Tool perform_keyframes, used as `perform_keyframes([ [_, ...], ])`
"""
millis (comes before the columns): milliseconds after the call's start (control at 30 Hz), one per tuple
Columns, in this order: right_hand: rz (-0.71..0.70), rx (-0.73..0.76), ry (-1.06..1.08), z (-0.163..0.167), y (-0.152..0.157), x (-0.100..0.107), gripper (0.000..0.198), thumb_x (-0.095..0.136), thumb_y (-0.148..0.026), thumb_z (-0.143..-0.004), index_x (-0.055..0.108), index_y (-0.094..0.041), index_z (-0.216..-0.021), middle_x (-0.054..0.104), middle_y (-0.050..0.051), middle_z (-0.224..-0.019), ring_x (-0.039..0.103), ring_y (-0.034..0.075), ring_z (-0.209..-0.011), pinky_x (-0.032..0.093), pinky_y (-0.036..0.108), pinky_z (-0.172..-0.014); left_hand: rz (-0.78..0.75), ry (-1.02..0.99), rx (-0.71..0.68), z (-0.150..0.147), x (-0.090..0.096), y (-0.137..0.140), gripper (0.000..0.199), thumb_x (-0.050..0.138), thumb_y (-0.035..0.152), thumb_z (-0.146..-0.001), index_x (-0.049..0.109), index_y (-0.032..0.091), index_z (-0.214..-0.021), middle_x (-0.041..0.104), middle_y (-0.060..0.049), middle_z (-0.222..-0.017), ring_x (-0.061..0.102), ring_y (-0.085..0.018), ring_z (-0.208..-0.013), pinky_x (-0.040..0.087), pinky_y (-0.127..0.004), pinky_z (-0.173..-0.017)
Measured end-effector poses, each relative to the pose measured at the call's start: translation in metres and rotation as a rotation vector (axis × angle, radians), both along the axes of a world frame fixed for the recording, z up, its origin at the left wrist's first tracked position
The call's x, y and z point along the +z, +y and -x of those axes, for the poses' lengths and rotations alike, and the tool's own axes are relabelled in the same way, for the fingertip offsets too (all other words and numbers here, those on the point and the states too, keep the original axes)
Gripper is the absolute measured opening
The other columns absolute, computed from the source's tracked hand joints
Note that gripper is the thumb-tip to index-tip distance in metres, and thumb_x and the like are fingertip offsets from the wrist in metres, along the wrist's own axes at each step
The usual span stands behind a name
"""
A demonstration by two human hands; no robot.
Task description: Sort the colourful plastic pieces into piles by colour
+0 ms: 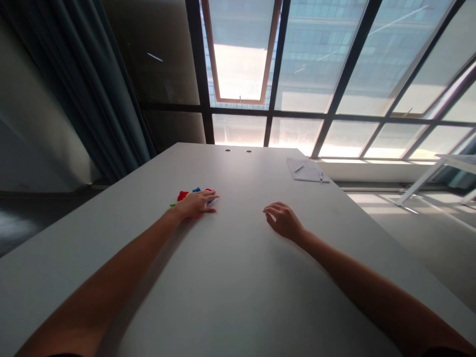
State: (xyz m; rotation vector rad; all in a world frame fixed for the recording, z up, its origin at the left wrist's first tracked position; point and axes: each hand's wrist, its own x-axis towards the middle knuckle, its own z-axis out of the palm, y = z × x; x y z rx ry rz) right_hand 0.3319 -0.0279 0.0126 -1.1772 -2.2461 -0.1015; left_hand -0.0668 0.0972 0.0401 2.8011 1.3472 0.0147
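A small cluster of colourful pieces, red, blue, yellow and green, lies left of the middle of the white table. My left hand rests over these pieces with its fingers stretched out and the thumb apart, hiding most of them. Their exact kind is too small and covered to tell. To the right, my right hand is at the tabletop with nothing visible in it. Its fingers are loosely curved, and a gap shows between thumb and fingers.
Sheets of paper with a pen and another slim item lie at the table's far right edge. Two round holes sit near the far edge. Large windows stand behind, a dark curtain at left, another white table at right.
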Motion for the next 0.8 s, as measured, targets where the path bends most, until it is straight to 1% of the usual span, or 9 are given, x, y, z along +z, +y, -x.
perform_keyframes([
  [100, -0.024, 0.028, 0.020, -0.010, -0.020, 0.007, 0.028, 0.056, -0.021, -0.107, 0.084, -0.022, -0.112, 0.084, 0.012, -0.116, 0.076, 0.030, -0.112, 0.059, 0.051, -0.106, -0.048, -0.070, -0.015, -0.008, 0.006, -0.012, 0.083, 0.042, 0.081, -0.106, 0.058, 0.023, -0.163, 0.050, -0.014, -0.173, 0.047, -0.032, -0.160, 0.036, -0.045, -0.133],
  [167, -0.010, 0.035, 0.027, -0.012, -0.031, 0.011, 0.030, 0.055, -0.025, -0.108, 0.083, -0.025, -0.119, 0.084, 0.012, -0.122, 0.075, 0.031, -0.120, 0.057, 0.055, -0.111, -0.078, -0.130, -0.035, -0.023, 0.010, -0.030, 0.087, 0.035, 0.082, -0.107, 0.055, 0.019, -0.165, 0.050, -0.016, -0.173, 0.047, -0.032, -0.160, 0.034, -0.047, -0.134],
  [233, 0.016, 0.028, 0.015, -0.010, -0.040, 0.012, 0.035, 0.053, -0.030, -0.111, 0.080, -0.025, -0.132, 0.080, 0.013, -0.134, 0.071, 0.032, -0.133, 0.053, 0.059, -0.119, -0.065, -0.184, -0.072, -0.041, 0.008, -0.056, 0.088, 0.032, 0.081, -0.108, 0.051, 0.020, -0.168, 0.049, -0.015, -0.174, 0.046, -0.032, -0.161, 0.034, -0.049, -0.135],
  [300, 0.062, -0.009, -0.031, -0.005, -0.046, 0.009, 0.046, 0.052, -0.040, -0.112, 0.070, -0.021, -0.150, 0.070, 0.017, -0.152, 0.059, 0.036, -0.150, 0.045, 0.062, -0.127, -0.016, -0.204, -0.137, -0.059, 0.000, -0.084, 0.092, 0.038, 0.084, -0.106, 0.044, 0.020, -0.172, 0.043, -0.015, -0.177, 0.040, -0.033, -0.165, 0.032, -0.049, -0.136],
  [367, 0.144, -0.048, -0.103, 0.001, -0.049, 0.002, 0.069, 0.054, -0.057, -0.110, 0.056, -0.014, -0.164, 0.052, 0.022, -0.169, 0.041, 0.040, -0.164, 0.038, 0.064, -0.132, 0.025, -0.216, -0.179, -0.071, -0.011, -0.109, 0.098, 0.043, 0.086, -0.103, 0.036, 0.021, -0.176, 0.036, -0.015, -0.181, 0.032, -0.034, -0.169, 0.027, -0.051, -0.138],
  [433, 0.255, -0.050, -0.177, 0.006, -0.050, -0.007, 0.094, 0.054, -0.075, -0.105, 0.044, -0.010, -0.172, 0.038, 0.025, -0.176, 0.028, 0.043, -0.169, 0.031, 0.065, -0.135, 0.063, -0.185, -0.198, -0.078, -0.023, -0.126, 0.097, 0.041, 0.086, -0.104, 0.030, 0.025, -0.179, 0.031, -0.013, -0.183, 0.026, -0.034, -0.171, 0.022, -0.052, -0.140],
  [500, 0.356, -0.027, -0.233, 0.008, -0.050, -0.016, 0.104, 0.049, -0.084, -0.103, 0.038, -0.010, -0.175, 0.032, 0.025, -0.179, 0.024, 0.042, -0.170, 0.025, 0.064, -0.137, 0.089, -0.127, -0.207, -0.080, -0.031, -0.136, 0.100, 0.040, 0.088, -0.103, 0.028, 0.026, -0.179, 0.028, -0.014, -0.183, 0.024, -0.035, -0.171, 0.019, -0.054, -0.140],
  [567, 0.407, -0.020, -0.256, 0.009, -0.049, -0.022, 0.106, 0.044, -0.087, -0.103, 0.036, -0.010, -0.176, 0.029, 0.025, -0.180, 0.022, 0.041, -0.171, 0.022, 0.062, -0.138, 0.089, -0.092, -0.204, -0.081, -0.033, -0.139, 0.101, 0.038, 0.089, -0.102, 0.028, 0.025, -0.179, 0.027, -0.014, -0.183, 0.024, -0.036, -0.171, 0.018, -0.054, -0.140],
  [800, 0.394, -0.039, -0.247, 0.010, -0.048, -0.025, 0.104, 0.043, -0.087, -0.103, 0.038, -0.012, -0.175, 0.030, 0.023, -0.180, 0.024, 0.041, -0.170, 0.022, 0.059, -0.138, 0.109, -0.040, -0.193, -0.080, -0.029, -0.137, 0.106, 0.036, 0.091, -0.101, 0.026, 0.021, -0.180, 0.021, -0.015, -0.183, 0.020, -0.036, -0.171, 0.016, -0.053, -0.140],
])
